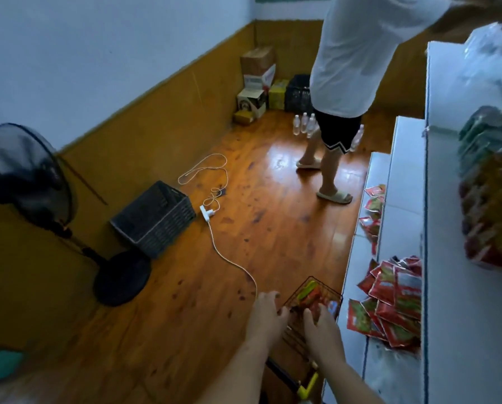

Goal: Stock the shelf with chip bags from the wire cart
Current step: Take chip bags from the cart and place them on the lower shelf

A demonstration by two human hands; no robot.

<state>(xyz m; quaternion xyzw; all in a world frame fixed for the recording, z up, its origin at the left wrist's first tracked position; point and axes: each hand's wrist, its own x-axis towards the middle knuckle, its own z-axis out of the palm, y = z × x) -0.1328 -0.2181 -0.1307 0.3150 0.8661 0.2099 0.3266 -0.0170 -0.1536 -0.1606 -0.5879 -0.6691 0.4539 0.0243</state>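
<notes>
Both hands are seen reaching down into the wire cart [312, 298], which stands on the floor [244, 228] just beside the front edge of the lowest shelf [357, 258].

Left hand [265, 316]: placed at the cart's left rim, fingers curled downward. Whether the grip is closed on the rim or on a bag cannot be told; the frame is blurred there.

Right hand [322, 330]: placed over the cart's middle, fingers bent toward the red and green chip bags [310, 294] inside. Contact with a bag appears likely, but the state of the grip cannot be told.

Chip bags remaining in the cart are observed at its far end. A loose pile of red bags [389, 304] is recorded on the lower shelf, near its front edge, overlapping one another. A few more red bags [373, 211] are noted further along the same shelf. Darker bags [491, 199] are stacked on the upper shelf at the right edge of the view, blurred.

A second person [348, 83] in a white shirt is seen standing by the far end of the shelves. A black crate [153, 218], a fan [28, 176] and a white cable [229, 258] are noted on the floor.
</notes>
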